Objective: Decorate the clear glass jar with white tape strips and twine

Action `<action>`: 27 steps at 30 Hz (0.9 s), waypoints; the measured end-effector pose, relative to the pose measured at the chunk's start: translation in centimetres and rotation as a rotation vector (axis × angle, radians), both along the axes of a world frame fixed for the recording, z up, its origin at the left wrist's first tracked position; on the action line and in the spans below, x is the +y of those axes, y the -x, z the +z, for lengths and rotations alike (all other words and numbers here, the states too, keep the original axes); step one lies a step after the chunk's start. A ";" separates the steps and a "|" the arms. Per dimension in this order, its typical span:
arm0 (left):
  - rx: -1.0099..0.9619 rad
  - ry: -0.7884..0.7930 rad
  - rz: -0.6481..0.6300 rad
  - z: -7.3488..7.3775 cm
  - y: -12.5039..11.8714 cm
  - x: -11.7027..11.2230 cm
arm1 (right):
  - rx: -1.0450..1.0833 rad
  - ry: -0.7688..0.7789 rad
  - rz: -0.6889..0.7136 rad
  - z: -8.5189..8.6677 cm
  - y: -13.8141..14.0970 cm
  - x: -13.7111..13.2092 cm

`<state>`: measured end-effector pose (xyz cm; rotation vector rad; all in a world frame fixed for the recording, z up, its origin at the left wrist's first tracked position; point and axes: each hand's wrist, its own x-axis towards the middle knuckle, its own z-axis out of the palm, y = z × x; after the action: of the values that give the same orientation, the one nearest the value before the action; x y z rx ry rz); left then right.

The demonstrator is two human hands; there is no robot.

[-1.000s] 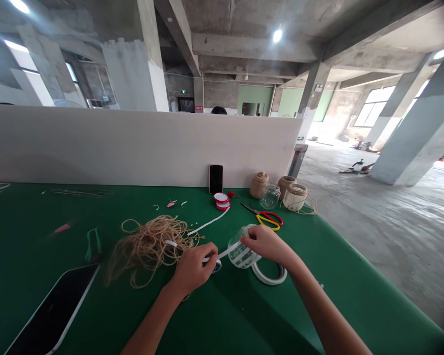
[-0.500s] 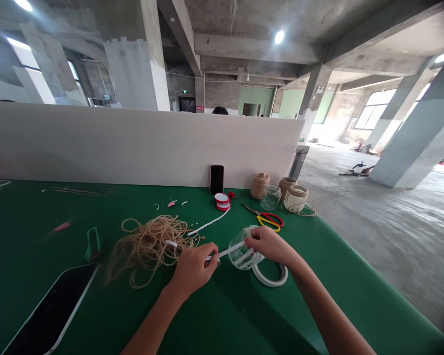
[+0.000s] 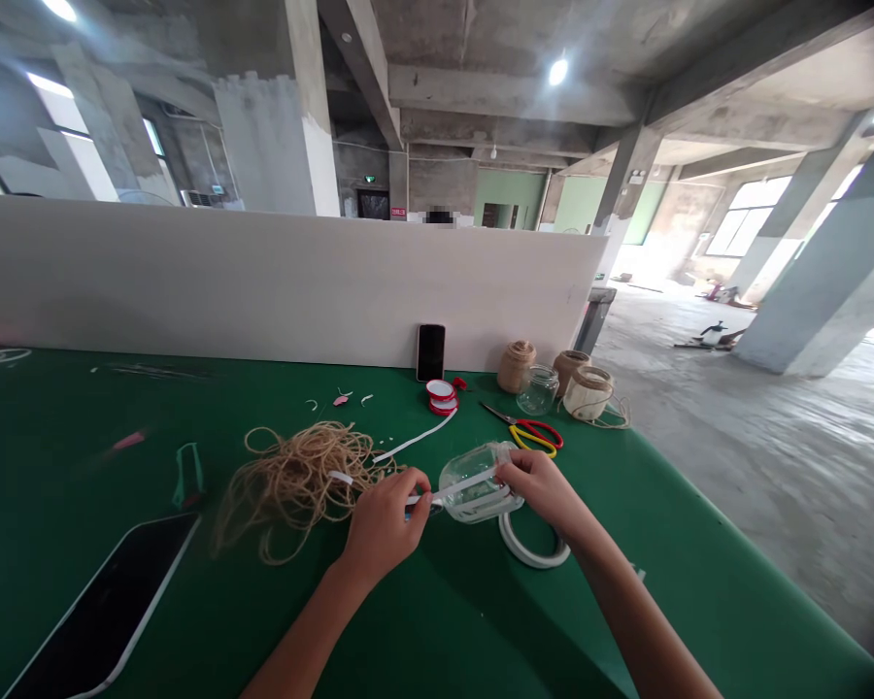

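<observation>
A clear glass jar (image 3: 466, 490) lies tilted on its side between my hands, with white strips along its wall. My right hand (image 3: 543, 490) is closed at the jar's right end, thumb and fingers pinching there over a white tape strip (image 3: 458, 487). The strip runs left along the jar to my left hand (image 3: 387, 522), whose thumb and forefinger pinch its other end. Part of something small and dark under the left fingers is hidden. Partly beneath the jar and right hand, a roll of white tape (image 3: 535, 560) lies on the green table (image 3: 481, 641).
Tangled jute twine (image 3: 306, 481) lies left of my hands. Scissors (image 3: 535, 434), red-rimmed tape spools (image 3: 441, 396), an upright phone (image 3: 430, 352), an empty glass jar (image 3: 537, 390) and twine-wrapped jars (image 3: 517, 367) stand or lie behind. A large phone (image 3: 109, 607) lies front left; a white partition (image 3: 284, 286) backs the table.
The jar has turned to a more sideways lie and shifted slightly left relative to my right hand. Both hands keep their pinch; the view has moved slightly.
</observation>
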<state>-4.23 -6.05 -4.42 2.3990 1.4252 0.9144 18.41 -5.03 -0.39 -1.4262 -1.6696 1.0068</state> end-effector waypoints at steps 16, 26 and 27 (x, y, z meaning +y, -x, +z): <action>-0.140 -0.001 0.028 -0.4 -0.4 0.1 | 0.245 -0.048 -0.008 -0.1 0.2 -1.5; -0.539 0.440 -0.138 0.3 -0.1 0.6 | 0.074 -0.204 0.041 0.5 0.5 -2.8; -0.571 0.490 -0.167 0.3 0.0 0.7 | 0.039 -0.217 0.042 0.5 0.5 -2.9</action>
<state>-4.25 -5.40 -4.09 1.6869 1.0553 0.9635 17.89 -7.94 0.07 -1.2267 -1.7296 0.8418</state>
